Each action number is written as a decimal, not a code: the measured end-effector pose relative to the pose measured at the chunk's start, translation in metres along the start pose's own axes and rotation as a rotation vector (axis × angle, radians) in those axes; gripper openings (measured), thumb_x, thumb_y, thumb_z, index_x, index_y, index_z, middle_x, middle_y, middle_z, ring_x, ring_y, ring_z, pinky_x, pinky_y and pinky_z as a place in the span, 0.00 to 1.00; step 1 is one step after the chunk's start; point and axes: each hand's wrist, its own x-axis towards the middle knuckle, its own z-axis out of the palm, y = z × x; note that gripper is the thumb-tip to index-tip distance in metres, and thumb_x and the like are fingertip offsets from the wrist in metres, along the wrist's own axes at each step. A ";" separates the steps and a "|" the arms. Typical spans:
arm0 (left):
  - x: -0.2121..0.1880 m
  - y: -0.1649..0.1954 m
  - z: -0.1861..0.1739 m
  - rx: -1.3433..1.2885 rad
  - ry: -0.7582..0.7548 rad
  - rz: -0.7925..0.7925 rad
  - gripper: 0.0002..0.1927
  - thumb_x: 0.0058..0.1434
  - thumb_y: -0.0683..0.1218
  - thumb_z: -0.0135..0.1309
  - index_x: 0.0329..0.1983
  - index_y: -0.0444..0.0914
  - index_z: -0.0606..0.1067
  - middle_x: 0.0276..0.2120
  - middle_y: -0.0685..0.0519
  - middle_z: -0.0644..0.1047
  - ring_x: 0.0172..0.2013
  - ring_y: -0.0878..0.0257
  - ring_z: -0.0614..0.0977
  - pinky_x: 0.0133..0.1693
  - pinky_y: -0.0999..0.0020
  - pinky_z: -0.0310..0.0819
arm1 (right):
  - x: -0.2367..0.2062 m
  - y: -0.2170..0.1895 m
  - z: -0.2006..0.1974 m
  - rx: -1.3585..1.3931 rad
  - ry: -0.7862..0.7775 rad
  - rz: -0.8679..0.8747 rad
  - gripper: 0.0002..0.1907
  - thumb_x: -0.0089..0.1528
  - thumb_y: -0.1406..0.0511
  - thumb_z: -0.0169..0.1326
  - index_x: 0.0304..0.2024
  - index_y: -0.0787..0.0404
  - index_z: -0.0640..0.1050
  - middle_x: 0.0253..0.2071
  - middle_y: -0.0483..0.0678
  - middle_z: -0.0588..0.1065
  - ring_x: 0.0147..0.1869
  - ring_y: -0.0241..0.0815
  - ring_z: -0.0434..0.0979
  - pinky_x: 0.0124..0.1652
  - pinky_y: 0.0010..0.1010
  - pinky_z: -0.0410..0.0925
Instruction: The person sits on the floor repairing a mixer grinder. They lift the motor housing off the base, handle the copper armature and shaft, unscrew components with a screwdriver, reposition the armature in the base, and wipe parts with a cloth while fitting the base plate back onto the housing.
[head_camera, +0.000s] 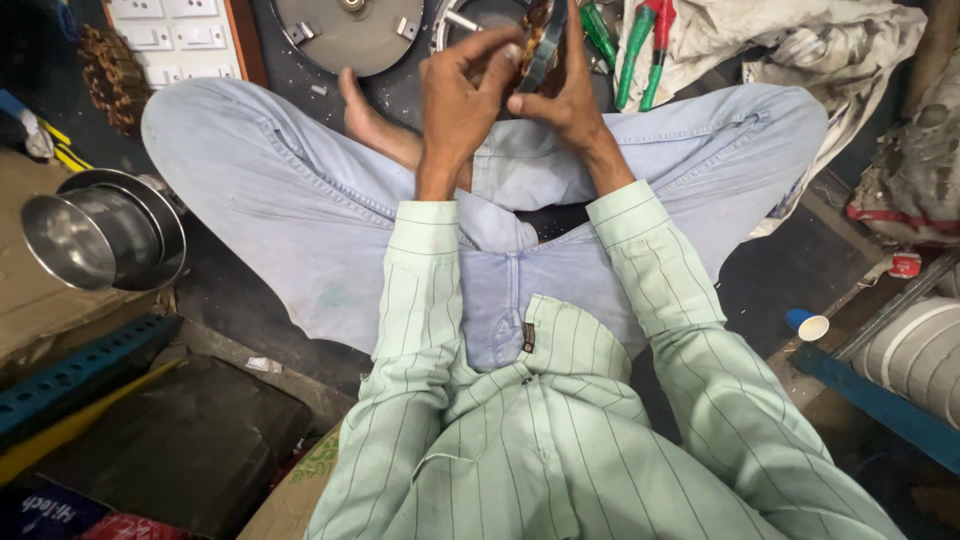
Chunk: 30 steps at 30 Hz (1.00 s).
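A repair workshop: screwdrivers (640, 50), copper coil (108, 75), metal disc (345, 35)

the round part (540, 40) held between the left hand (455, 100) and right hand (570, 95) is mostly covered by the fingers and cut by the top edge — its shape cannot be told. the grey disc (350, 35) and the green-handled tools (640, 50) are cropped at the top edge. the bare foot (375, 125) is partly hidden behind the left wrist.

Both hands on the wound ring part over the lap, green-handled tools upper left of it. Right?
Not quite. Both hands, left hand and right hand, grip the wound ring part, but the green-handled tools lie to its upper right, per the head view.
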 end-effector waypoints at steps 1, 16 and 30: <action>0.000 -0.003 0.002 -0.044 0.053 0.017 0.11 0.69 0.39 0.56 0.52 0.32 0.81 0.40 0.48 0.87 0.40 0.64 0.89 0.46 0.71 0.85 | 0.001 -0.001 0.000 0.066 0.015 0.032 0.65 0.60 0.65 0.75 0.81 0.56 0.39 0.72 0.52 0.64 0.72 0.46 0.67 0.73 0.39 0.65; 0.000 -0.006 -0.004 -0.039 -0.092 -0.076 0.14 0.63 0.39 0.60 0.52 0.29 0.80 0.43 0.43 0.86 0.44 0.61 0.89 0.49 0.69 0.86 | 0.003 -0.003 0.002 0.192 -0.008 0.160 0.69 0.57 0.49 0.75 0.80 0.52 0.36 0.69 0.53 0.66 0.72 0.49 0.73 0.56 0.40 0.77; 0.003 -0.004 -0.013 0.008 -0.119 -0.122 0.14 0.63 0.39 0.60 0.51 0.30 0.81 0.39 0.46 0.87 0.40 0.64 0.89 0.44 0.72 0.86 | 0.001 -0.012 0.006 0.176 -0.023 0.222 0.69 0.58 0.48 0.74 0.82 0.53 0.37 0.69 0.54 0.68 0.66 0.47 0.77 0.49 0.39 0.78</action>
